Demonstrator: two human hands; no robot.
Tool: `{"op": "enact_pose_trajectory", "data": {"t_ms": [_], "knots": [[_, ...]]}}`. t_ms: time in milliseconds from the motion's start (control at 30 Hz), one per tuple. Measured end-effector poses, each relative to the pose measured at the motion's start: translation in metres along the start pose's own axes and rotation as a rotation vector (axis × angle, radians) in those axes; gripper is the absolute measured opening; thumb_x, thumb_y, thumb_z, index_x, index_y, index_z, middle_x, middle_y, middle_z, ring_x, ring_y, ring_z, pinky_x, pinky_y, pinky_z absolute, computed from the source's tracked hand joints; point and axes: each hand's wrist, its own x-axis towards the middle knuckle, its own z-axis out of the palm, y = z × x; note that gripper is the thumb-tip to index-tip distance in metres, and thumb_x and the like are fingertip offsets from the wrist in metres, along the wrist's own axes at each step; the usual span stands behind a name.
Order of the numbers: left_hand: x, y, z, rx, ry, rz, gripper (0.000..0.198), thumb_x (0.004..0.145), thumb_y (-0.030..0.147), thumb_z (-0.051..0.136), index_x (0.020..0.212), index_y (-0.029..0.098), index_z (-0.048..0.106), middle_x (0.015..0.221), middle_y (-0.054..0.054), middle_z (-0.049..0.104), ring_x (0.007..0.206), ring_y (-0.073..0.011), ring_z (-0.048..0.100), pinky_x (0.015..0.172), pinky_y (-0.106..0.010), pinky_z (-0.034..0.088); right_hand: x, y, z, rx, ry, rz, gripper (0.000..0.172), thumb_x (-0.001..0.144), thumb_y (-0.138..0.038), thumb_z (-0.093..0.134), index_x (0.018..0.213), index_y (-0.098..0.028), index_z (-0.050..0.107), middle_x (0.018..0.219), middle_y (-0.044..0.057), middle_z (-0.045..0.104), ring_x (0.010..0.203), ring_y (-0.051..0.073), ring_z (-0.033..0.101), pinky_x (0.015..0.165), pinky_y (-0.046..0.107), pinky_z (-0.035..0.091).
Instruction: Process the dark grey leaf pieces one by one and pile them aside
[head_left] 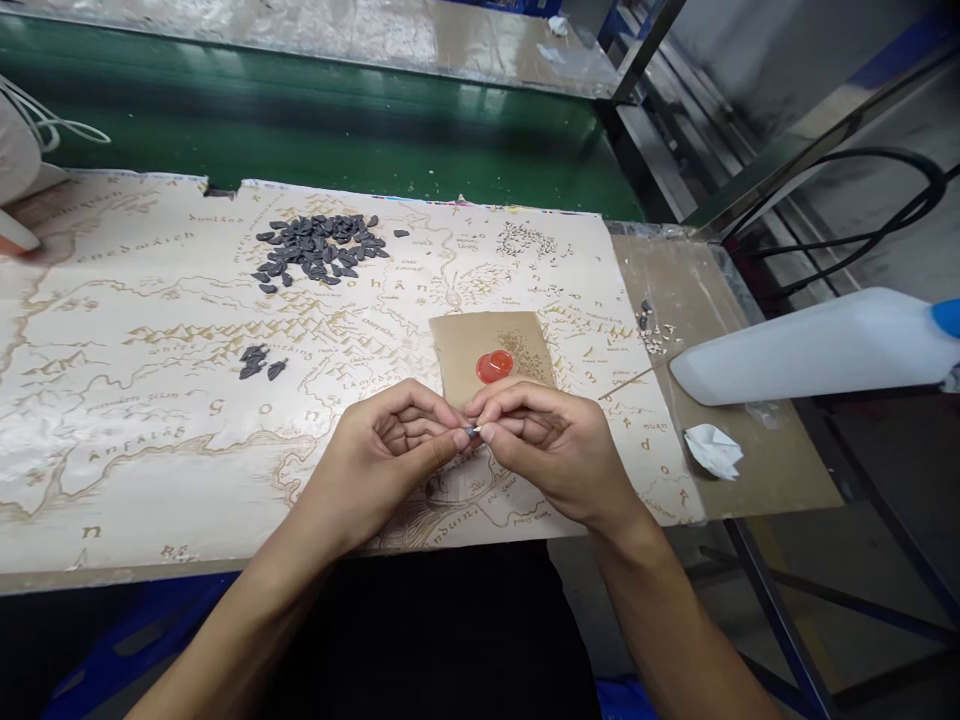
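My left hand and my right hand meet at the fingertips above the lower edge of a brown cardboard sheet. Between them they pinch a tiny grey-blue piece, mostly hidden by the fingers. A round red disc lies on the cardboard just beyond my right hand. Farther back, a large heap of dark seed-shaped pieces rests on a cream map-printed mat. A small cluster of the same pieces lies nearer my left hand.
Pale flecks are scattered on the mat. To the right stand a white plastic bottle with a blue cap, a crumpled tissue, and a thin stick. A green belt runs behind the mat.
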Motion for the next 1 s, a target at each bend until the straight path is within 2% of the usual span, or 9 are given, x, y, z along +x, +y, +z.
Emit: {"op": "enact_pose_trajectory", "data": {"t_ms": [133,267,433,633,833,1000], "knots": [[-0.0017,0.0031,0.0006,0.049,0.003,0.008,0.03,0.076,0.023,0.109,0.089,0.019,0.083,0.094,-0.003,0.087,0.086,-0.015,0.083,0.078,-0.02,0.066,-0.001,-0.0029,-0.0023,-0.051,-0.046,-0.026,0.008,0.098,-0.017,0.088,0.097,-0.023,0.083,0.112,0.005,0.086,0.102,0.018,0.085,0.092,0.025,0.072],[-0.0028,0.003,0.0011,0.071,0.001,0.022,0.027,0.08,0.024,0.107,0.09,0.02,0.083,0.095,-0.004,0.087,0.087,-0.0158,0.083,0.078,-0.021,0.067,-0.0009,-0.0046,-0.0037,-0.064,-0.081,-0.028,0.009,0.099,-0.015,0.086,0.097,-0.023,0.082,0.114,0.005,0.085,0.101,0.017,0.085,0.092,0.025,0.072],[-0.004,0.0008,0.0021,0.058,0.026,0.032,0.027,0.08,0.026,0.107,0.09,0.019,0.083,0.096,-0.005,0.088,0.087,-0.017,0.084,0.079,-0.022,0.068,-0.0019,-0.0016,-0.0023,-0.069,-0.07,-0.042,0.008,0.1,-0.015,0.086,0.1,-0.023,0.083,0.114,0.005,0.084,0.102,0.016,0.084,0.091,0.022,0.071],[-0.0039,0.0025,0.0024,0.012,0.03,0.03,0.031,0.081,0.03,0.107,0.088,0.018,0.079,0.097,-0.006,0.089,0.091,-0.0176,0.086,0.086,-0.024,0.07,-0.0027,-0.0021,0.0026,-0.06,-0.044,-0.075,0.009,0.102,-0.014,0.084,0.101,-0.023,0.083,0.112,0.004,0.082,0.1,0.015,0.083,0.089,0.022,0.072],[-0.003,0.0058,0.0028,0.0,0.043,0.014,0.031,0.077,0.023,0.108,0.088,0.018,0.08,0.095,-0.005,0.088,0.088,-0.0153,0.084,0.084,-0.021,0.068,0.0005,-0.0045,0.0042,-0.095,-0.043,-0.095,0.01,0.102,-0.015,0.083,0.1,-0.024,0.083,0.113,0.004,0.081,0.099,0.016,0.083,0.088,0.024,0.074],[-0.0034,0.005,0.0019,0.033,0.03,0.006,0.029,0.078,0.022,0.107,0.088,0.019,0.08,0.096,-0.004,0.087,0.088,-0.0162,0.083,0.081,-0.022,0.067,0.0021,-0.0034,0.0053,-0.096,-0.048,-0.065,0.009,0.101,-0.015,0.083,0.098,-0.024,0.083,0.111,0.004,0.081,0.096,0.017,0.084,0.086,0.027,0.075]]}}
